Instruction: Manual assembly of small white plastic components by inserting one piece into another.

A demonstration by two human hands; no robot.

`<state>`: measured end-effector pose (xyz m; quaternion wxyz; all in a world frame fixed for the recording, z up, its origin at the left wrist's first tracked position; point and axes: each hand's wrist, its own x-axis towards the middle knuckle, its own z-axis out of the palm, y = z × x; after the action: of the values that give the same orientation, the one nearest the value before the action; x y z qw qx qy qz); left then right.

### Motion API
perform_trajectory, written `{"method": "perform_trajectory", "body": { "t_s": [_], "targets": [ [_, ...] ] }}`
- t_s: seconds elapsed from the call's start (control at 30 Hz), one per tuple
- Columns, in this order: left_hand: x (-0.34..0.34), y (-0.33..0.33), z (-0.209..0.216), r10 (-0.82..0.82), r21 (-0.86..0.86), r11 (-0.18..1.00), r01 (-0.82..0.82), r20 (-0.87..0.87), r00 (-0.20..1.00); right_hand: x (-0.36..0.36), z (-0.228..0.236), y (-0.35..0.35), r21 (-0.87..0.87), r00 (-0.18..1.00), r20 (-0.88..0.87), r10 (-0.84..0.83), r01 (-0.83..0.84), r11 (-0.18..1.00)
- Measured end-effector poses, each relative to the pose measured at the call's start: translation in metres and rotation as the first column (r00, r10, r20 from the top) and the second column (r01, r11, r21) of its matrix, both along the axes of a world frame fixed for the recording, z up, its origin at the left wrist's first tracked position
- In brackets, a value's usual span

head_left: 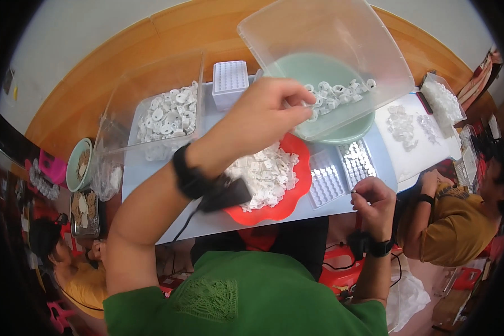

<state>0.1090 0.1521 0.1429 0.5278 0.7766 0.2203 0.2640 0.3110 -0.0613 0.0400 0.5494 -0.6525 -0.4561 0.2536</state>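
Observation:
My left hand (280, 109) reaches over a tilted clear plastic bin (341, 33). Its fingers are curled, with a gap between thumb and forefinger, right beside several white round plastic parts (341, 94) lying in the bin's low end. Whether a part touches the fingertips is hard to see. My right hand (377, 204) is held at the table's front edge, thumb and forefinger pinched on a tiny piece (353, 192) with a dark spot. Close to it lie a tray of small shiny discs (357, 162) and a pale tray with round pockets (326, 182).
The clear bin rests over a green basin (353, 133). A red scalloped bowl (297, 162) holds white plastic pieces. Farther left stand a clear box (115, 126) of white parts and a stack of white trays (229, 78). Co-workers sit at right (453, 224) and left (84, 280).

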Motion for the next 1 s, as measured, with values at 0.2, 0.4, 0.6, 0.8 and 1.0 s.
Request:
{"method": "perform_trajectory", "body": {
  "t_s": [0.2, 0.4, 0.6, 0.8, 1.0],
  "targets": [
    [0.102, 0.045, -0.054, 0.225, 0.758, 0.616, 0.214, -0.430, 0.874, -0.015, 0.003, -0.002, 0.085, 0.996, -0.069, 0.051, -0.045, 0.995],
    [0.138, 0.066, -0.101, 0.235, 0.812, 0.442, 0.382, -0.516, 0.824, -0.012, 0.002, -0.019, 0.078, 0.986, -0.162, 0.032, -0.019, 0.997],
    [0.140, 0.070, -0.097, 0.239, 0.816, 0.387, 0.429, -0.538, 0.808, -0.003, -0.006, -0.029, 0.135, 0.981, -0.191, 0.012, 0.014, 0.991],
    [0.093, 0.051, -0.045, 0.091, 0.547, 0.832, 0.092, -0.298, 0.950, -0.013, 0.000, -0.035, 0.150, 0.958, -0.288, 0.011, 0.034, 0.988],
    [-0.010, -0.051, -0.016, -0.123, -0.278, 0.954, 0.116, -0.008, 0.992, -0.052, 0.006, -0.010, 0.222, 0.914, -0.393, 0.104, -0.016, 0.975]
  ]
}}
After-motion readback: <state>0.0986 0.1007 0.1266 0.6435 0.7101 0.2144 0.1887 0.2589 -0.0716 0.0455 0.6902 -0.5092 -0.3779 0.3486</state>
